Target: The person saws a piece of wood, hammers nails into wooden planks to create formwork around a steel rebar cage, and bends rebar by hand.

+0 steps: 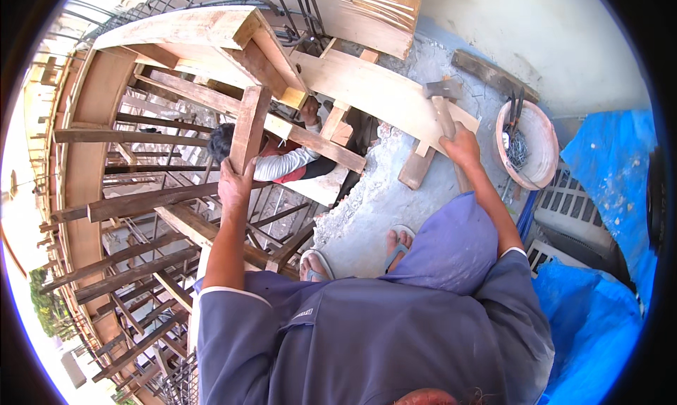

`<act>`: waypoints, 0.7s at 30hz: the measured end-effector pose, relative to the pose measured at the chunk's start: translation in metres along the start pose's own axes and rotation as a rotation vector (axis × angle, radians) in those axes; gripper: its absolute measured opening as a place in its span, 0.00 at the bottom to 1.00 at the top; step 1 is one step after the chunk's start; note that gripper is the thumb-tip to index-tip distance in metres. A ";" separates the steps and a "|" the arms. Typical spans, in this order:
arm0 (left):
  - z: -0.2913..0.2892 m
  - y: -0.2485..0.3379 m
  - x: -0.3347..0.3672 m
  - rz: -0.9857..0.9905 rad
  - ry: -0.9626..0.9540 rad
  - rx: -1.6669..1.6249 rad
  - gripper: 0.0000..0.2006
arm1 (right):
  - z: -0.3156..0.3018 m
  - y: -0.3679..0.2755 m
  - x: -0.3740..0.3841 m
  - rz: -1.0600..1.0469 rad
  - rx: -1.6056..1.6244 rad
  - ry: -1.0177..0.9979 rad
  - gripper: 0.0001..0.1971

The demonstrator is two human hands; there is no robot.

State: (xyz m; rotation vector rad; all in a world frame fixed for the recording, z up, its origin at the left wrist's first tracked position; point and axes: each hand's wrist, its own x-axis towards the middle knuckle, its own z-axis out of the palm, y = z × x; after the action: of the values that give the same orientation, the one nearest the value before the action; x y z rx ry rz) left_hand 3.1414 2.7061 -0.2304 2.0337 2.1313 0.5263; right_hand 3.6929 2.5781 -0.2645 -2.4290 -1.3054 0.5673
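My right hand [462, 147] is closed around the wooden handle of a hammer [444, 116], whose dark metal head [443, 89] points away from me above a pale plank [381, 87]. With my left hand [235, 184] I grip the near end of a short timber piece [250, 126]. That piece rises beside a formwork box [275, 66] of boards. Beneath the timbers, a co-worker in grey and red [282, 165] reaches up, and their hand [310, 111] is by the yellowish block at the box's corner. Much of the co-worker is hidden by wood.
To the right stands a round pinkish bucket [549, 166] with wire and a dark-handled tool inside. Grey plastic crates [568, 197] and blue tarpaulin [606, 172] lie nearby. Broken concrete [345, 207] edges a drop at left, crossed by many timber struts [151, 200]. Rebar [289, 10] runs along the back.
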 end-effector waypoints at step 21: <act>0.004 -0.002 0.012 -0.051 -0.217 0.065 0.41 | 0.017 -0.003 0.036 -0.406 -0.173 0.113 0.27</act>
State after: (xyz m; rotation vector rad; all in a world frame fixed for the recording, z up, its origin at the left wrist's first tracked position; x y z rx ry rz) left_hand 3.1402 2.7188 -0.2336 1.9612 2.0893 0.2196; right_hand 3.7008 2.6116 -0.2846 -2.1894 -1.7944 0.2127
